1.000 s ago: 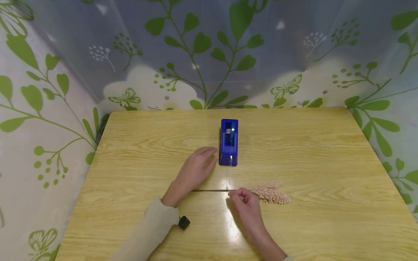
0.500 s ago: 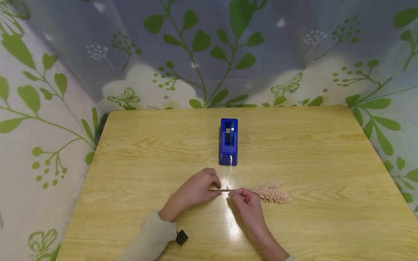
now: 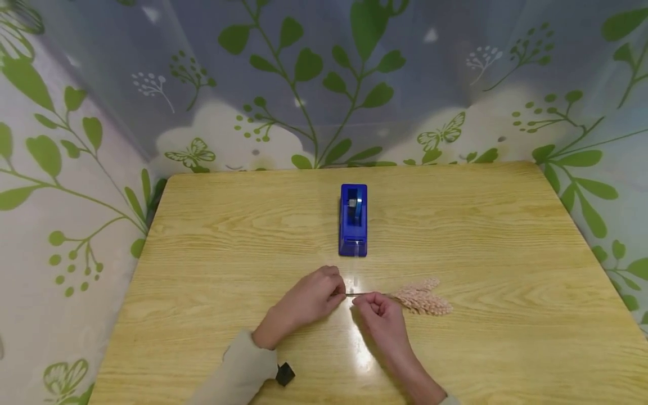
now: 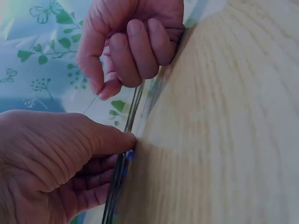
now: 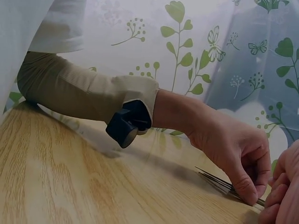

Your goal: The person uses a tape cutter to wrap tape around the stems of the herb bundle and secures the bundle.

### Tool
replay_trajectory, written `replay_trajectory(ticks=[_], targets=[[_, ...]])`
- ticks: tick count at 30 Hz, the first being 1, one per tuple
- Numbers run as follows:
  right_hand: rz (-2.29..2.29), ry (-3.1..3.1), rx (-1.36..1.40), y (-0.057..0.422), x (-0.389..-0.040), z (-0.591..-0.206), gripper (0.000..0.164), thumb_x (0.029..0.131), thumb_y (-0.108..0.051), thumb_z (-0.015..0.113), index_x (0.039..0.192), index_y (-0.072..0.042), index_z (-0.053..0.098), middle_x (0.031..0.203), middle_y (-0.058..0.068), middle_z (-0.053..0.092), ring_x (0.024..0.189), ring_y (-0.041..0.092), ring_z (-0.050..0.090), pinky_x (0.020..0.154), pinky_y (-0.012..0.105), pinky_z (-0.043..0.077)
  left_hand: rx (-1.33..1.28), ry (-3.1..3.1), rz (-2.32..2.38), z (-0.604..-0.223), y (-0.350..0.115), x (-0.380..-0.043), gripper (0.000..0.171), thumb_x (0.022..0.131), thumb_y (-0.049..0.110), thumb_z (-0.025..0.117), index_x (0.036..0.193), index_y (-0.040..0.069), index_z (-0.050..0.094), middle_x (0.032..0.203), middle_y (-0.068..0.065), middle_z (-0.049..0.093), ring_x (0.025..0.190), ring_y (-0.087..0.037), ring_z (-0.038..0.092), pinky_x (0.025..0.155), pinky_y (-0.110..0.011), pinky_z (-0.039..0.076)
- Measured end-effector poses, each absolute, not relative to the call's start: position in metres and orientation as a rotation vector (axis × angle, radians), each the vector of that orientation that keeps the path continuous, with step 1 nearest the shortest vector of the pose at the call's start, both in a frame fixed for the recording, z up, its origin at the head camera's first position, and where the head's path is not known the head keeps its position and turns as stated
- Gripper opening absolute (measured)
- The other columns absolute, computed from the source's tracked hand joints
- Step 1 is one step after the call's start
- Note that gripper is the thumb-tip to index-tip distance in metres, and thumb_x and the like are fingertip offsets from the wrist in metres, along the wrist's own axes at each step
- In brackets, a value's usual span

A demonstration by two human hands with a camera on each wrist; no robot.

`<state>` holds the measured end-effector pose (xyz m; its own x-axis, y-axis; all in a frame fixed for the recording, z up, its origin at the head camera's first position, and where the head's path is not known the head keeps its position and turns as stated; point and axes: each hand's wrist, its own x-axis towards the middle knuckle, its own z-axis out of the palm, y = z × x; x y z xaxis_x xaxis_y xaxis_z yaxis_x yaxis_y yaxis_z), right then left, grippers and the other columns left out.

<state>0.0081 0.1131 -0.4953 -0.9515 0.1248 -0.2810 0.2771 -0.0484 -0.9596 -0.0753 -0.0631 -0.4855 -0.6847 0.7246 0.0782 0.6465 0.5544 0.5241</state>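
In the head view a bunch of dried, pinkish wheat-like ears [image 3: 424, 298] lies to the right on the wooden table, its thin dark stems [image 4: 133, 109] running leftward. My left hand [image 3: 311, 298] pinches those stems between thumb and fingers. Just right of it, my right hand [image 3: 387, 323] has its thumb and forefinger pressed together beside the stems, its other fingers curled. A faint clear strip of tape seems to lead from the blue tape dispenser [image 3: 353, 222] down to that pinch. In the right wrist view the stem ends [image 5: 210, 176] stick out past my left hand.
The wooden table [image 3: 481, 236] reaches back to a curtain [image 3: 202, 67] patterned with green leaves. On my left wrist sits a small black camera [image 3: 285, 373].
My left hand has come from beside the dispenser down onto the stems and slid right along them, closing its pinch near the right hand. My right hand has barely moved.
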Motion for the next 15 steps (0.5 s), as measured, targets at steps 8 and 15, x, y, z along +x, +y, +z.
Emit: replay_trajectory(ticks=[8, 15], targets=[[-2.125, 2.226, 0.374, 0.111, 0.011, -0.501, 0.019, 0.102, -0.013, 0.068, 0.095, 0.005, 0.073, 0.058, -0.003, 0.051, 0.050, 0.005, 0.041, 0.047, 0.018, 0.031, 1.043, 2.483, 1.028, -0.488, -0.053, -0.070, 0.004, 0.101, 0.010, 0.069, 0.097, 0.009, 0.071, 0.088, 0.001, 0.070, 0.078, -0.007, 0.061, 0.073, -0.021, 0.054], [-2.206, 2.230, 0.341, 0.108, 0.015, -0.505, 0.020, 0.103, -0.013, 0.067, 0.095, 0.004, 0.073, 0.054, -0.004, 0.049, 0.046, 0.004, 0.040, 0.043, 0.016, 0.029, 0.896, 2.356, 1.250, -0.487, -0.052, -0.068, 0.007, 0.099, 0.004, 0.068, 0.095, 0.007, 0.072, 0.084, 0.000, 0.072, 0.069, -0.003, 0.059, 0.064, -0.021, 0.053]])
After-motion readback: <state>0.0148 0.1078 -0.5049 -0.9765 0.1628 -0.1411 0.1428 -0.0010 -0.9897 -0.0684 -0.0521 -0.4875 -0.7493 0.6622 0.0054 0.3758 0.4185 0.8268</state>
